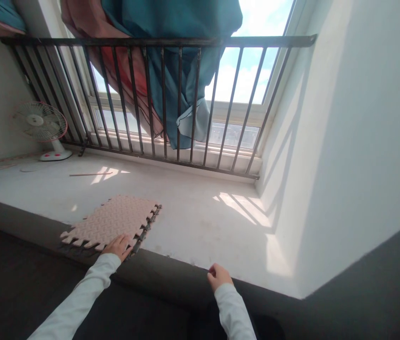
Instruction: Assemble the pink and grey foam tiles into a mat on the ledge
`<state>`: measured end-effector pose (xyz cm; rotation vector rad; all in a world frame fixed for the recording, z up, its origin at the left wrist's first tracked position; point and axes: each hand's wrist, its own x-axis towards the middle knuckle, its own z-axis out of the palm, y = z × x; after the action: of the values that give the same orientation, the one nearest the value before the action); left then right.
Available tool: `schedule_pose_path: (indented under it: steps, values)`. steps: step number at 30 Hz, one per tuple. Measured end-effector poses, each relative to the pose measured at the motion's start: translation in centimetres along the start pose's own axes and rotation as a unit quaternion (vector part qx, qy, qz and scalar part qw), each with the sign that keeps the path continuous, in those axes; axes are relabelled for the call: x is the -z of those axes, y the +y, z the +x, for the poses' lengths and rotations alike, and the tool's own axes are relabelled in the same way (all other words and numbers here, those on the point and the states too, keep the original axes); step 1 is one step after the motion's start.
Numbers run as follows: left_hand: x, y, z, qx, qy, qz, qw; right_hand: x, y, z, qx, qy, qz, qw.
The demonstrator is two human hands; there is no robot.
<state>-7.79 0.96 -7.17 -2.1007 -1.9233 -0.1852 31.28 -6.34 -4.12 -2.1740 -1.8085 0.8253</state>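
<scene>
A small stack of pinkish-beige foam puzzle mats with dark undersides lies on the white ledge, its near side jutting past the ledge's front edge. On the near right corner of the top mat rests my left hand, fingers stretched over the surface and thumb by the notched edge. My right hand hovers around the ledge's front edge, right of the mats and apart from them. Its fingers are curled in, and nothing shows in them.
The white window ledge ends in a front edge above a dark area. A white and pink fan stands at the left. A thin stick lies behind the mats. Metal railing and teal and pink curtains stand before the window.
</scene>
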Motion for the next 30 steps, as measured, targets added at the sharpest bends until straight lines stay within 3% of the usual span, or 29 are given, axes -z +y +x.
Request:
schedule_pose_path:
  steps: [6, 10, 17, 21, 26, 30]
  values:
    - [-0.1, 1.0, 0.4, -0.011, -0.019, 0.047, 0.999, 0.0, -0.1, -0.2, -0.005, 0.002, 0.002, 1.000]
    - [0.5, 1.0, 0.7, 0.007, -0.087, 0.034, 0.996, 0.2, -0.1, -0.4, -0.008, 0.003, 0.002, 1.000]
    - [1.3, -1.1, 1.0, -0.050, -0.181, 0.005, 0.982, 0.2, -0.2, -0.5, -0.010, 0.004, 0.003, 1.000]
    - [1.5, -0.6, 1.2, -0.049, -0.221, 0.049, 0.973, 0.2, -0.2, -0.5, -0.009, 0.004, 0.005, 1.000]
    - [1.5, 1.1, 0.9, -0.023, -0.199, 0.077, 0.977, 0.4, -0.2, -0.7, -0.009, 0.004, 0.007, 1.000]
    - [1.8, 1.4, 0.5, -0.029, -0.176, 0.051, 0.983, 0.5, -0.2, -0.8, -0.009, 0.002, 0.007, 1.000]
